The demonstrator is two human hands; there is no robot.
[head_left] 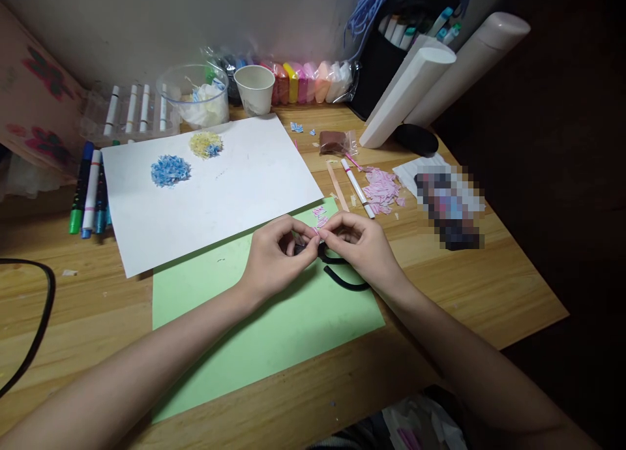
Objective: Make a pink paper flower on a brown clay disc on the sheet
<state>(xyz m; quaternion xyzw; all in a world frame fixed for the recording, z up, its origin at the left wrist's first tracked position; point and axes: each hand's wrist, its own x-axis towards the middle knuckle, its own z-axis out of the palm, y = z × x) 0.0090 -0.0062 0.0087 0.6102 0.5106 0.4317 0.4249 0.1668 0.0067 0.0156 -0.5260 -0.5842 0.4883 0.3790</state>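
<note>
My left hand (276, 254) and my right hand (364, 248) meet fingertip to fingertip over the green sheet (254, 352). Both pinch a small pink paper scrap (317, 231), mostly covered by the fingers. Right below them lie scissors with black handles (345, 284), partly hidden by my right hand. A few pink-and-white snippets (320, 214) rest just beyond the fingertips. To the left, a white paper (244, 189) overlaps the green sheet and carries a blue cluster (170, 171) and a yellow cluster (205, 143) with some blue in it.
Beyond my right hand are a pink shred pile (383, 188), a white marker (357, 189), a wooden stick (337, 184) and a brown clay packet (333, 142). A paper cup (254, 91), a clear tub (193, 104) and tall white bottles (411, 98) stand along the back.
</note>
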